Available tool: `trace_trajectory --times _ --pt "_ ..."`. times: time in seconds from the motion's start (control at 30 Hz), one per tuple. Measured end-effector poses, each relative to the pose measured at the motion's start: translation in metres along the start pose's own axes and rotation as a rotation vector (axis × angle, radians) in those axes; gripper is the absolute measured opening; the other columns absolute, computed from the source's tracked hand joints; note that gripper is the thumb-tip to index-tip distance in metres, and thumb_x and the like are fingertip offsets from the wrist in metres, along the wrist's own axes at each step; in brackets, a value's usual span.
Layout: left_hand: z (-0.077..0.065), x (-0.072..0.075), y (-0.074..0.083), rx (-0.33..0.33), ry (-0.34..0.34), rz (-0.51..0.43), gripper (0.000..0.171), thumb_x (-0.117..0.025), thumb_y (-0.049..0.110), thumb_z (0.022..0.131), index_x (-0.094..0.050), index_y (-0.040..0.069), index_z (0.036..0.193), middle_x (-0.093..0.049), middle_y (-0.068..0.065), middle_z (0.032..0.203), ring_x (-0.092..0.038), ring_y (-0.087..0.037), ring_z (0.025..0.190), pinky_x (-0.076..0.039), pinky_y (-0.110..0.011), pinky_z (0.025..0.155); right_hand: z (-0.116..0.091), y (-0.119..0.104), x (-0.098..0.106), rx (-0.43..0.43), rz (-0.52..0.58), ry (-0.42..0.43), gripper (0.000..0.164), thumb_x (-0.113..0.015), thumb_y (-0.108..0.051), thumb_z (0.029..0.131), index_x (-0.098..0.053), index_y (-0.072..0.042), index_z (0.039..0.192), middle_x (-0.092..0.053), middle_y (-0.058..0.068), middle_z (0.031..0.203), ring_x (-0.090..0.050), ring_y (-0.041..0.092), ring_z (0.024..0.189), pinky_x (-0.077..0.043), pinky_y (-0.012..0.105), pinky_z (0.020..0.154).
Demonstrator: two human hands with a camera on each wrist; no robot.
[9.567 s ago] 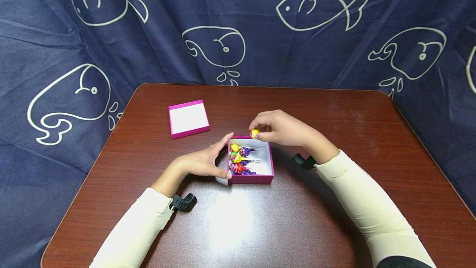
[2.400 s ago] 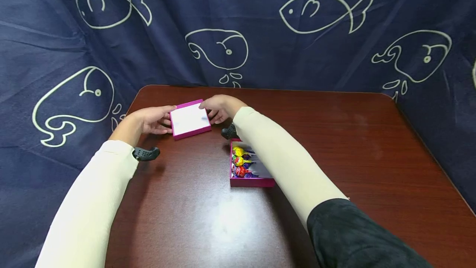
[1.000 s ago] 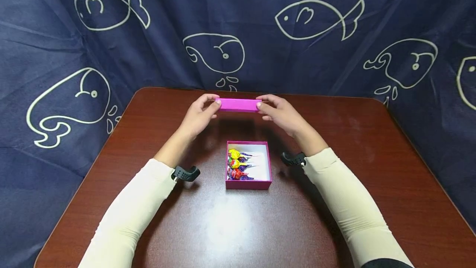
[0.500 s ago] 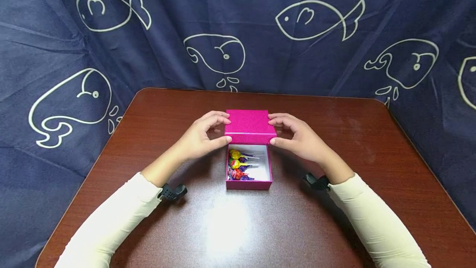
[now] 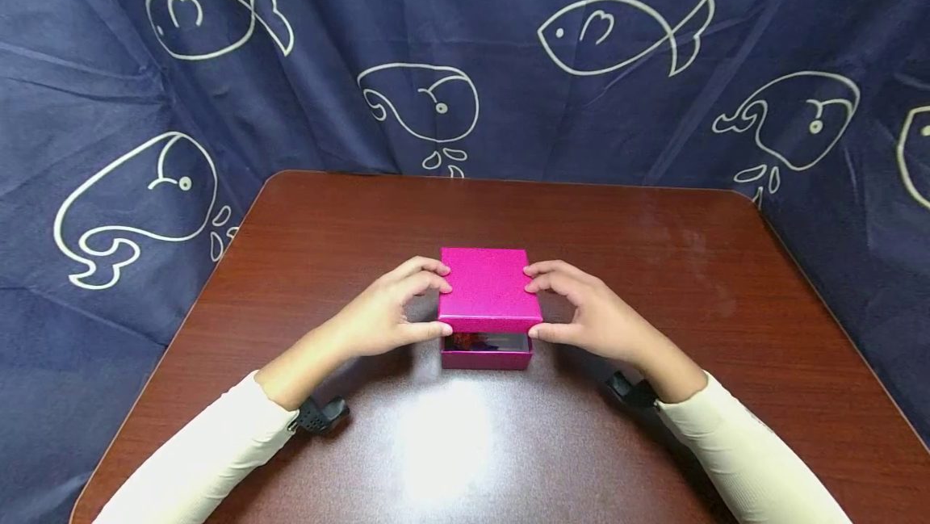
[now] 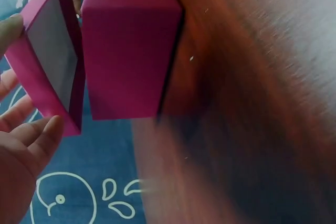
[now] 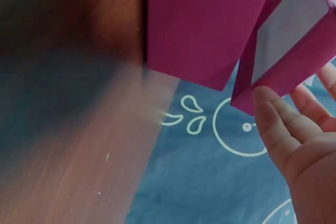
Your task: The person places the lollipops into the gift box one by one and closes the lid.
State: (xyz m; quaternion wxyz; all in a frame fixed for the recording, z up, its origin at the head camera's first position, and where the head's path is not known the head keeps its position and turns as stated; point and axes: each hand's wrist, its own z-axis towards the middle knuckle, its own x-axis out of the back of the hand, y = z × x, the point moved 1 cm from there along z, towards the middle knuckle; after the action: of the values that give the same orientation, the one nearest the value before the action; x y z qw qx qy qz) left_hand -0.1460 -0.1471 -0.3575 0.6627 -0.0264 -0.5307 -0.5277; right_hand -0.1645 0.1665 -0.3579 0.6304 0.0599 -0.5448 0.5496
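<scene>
A bright pink box lid (image 5: 485,286) is held level between both hands, above the pink box base (image 5: 487,360). My left hand (image 5: 388,310) grips its left side with thumb and fingers. On the opposite side, my right hand (image 5: 588,310) grips the lid the same way. The lid covers most of the base; through a gap at the front, a dark interior with a bit of red shows. The lollipops inside are mostly hidden. Both wrist views show the lid's white inside tilted beside the outer wall of the base (image 6: 128,61), with a gap between them.
The box stands on a brown wooden table (image 5: 327,225) with a bright light reflection in front of it. A dark blue curtain (image 5: 508,128) with fish and whale drawings hangs behind the table's far edge.
The right hand let go of a yellow lollipop. Both hands then took the lid from the table's back left, turned it over and brought it toward me above the base.
</scene>
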Motion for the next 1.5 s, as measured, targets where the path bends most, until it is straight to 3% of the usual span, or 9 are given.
trace_trajectory --times 0.2,0.43,0.67,0.87,1.33,1.5 --pt "-0.010 -0.003 0.010 -0.004 -0.035 0.075 0.042 -0.087 0.028 0.078 -0.065 0.014 0.111 -0.055 -0.001 0.131 -0.057 -0.018 0.118 -0.047 -0.038 0.097 -0.009 -0.006 -0.005 0.038 -0.019 -0.002 0.049 -0.090 -0.021 0.072 -0.066 -0.011 0.113 -0.057 0.003 0.132 -0.056 0.022 0.120 -0.037 0.020 0.102" --pt "-0.017 -0.010 0.009 0.010 -0.058 0.108 0.044 -0.087 0.032 0.077 -0.065 0.014 0.111 -0.054 -0.002 0.132 -0.058 -0.019 0.117 -0.049 -0.038 0.095 -0.013 -0.005 -0.013 0.078 -0.053 -0.002 0.048 -0.089 -0.022 0.072 -0.066 -0.010 0.112 -0.057 0.006 0.131 -0.057 0.023 0.118 -0.038 0.020 0.101" --pt "-0.023 -0.015 0.006 -0.006 -0.078 0.169 0.045 -0.087 0.034 0.076 -0.063 0.014 0.110 -0.054 -0.003 0.132 -0.062 -0.021 0.110 -0.053 -0.039 0.087 -0.016 -0.005 -0.023 0.088 -0.140 -0.036 0.048 -0.089 -0.026 0.073 -0.065 -0.010 0.112 -0.055 0.003 0.131 -0.058 0.020 0.116 -0.048 0.032 0.095" --pt "-0.026 -0.023 0.001 0.023 -0.116 0.215 0.047 -0.086 0.037 0.076 -0.062 0.016 0.109 -0.052 -0.001 0.131 -0.062 -0.020 0.108 -0.054 -0.041 0.079 -0.017 -0.005 -0.028 0.079 -0.177 -0.073 0.048 -0.089 -0.028 0.074 -0.065 -0.010 0.111 -0.055 0.004 0.130 -0.060 0.021 0.114 -0.052 0.039 0.090" --pt "-0.028 -0.032 -0.002 0.063 -0.161 0.187 0.044 -0.086 0.032 0.079 -0.059 0.014 0.108 -0.048 -0.002 0.133 -0.066 -0.024 0.087 -0.055 -0.037 0.076 -0.023 -0.009 -0.035 0.004 -0.198 -0.094 0.045 -0.088 -0.028 0.075 -0.064 -0.011 0.109 -0.055 0.003 0.129 -0.064 0.020 0.105 -0.054 0.038 0.084" --pt "-0.030 -0.031 -0.001 0.067 -0.178 0.190 0.042 -0.084 0.032 0.082 -0.059 0.013 0.109 -0.046 -0.003 0.135 -0.065 -0.023 0.087 -0.055 -0.036 0.075 -0.024 -0.010 -0.037 0.008 -0.203 -0.089 0.045 -0.088 -0.027 0.075 -0.065 -0.009 0.109 -0.055 0.004 0.128 -0.065 0.020 0.101 -0.055 0.037 0.083"
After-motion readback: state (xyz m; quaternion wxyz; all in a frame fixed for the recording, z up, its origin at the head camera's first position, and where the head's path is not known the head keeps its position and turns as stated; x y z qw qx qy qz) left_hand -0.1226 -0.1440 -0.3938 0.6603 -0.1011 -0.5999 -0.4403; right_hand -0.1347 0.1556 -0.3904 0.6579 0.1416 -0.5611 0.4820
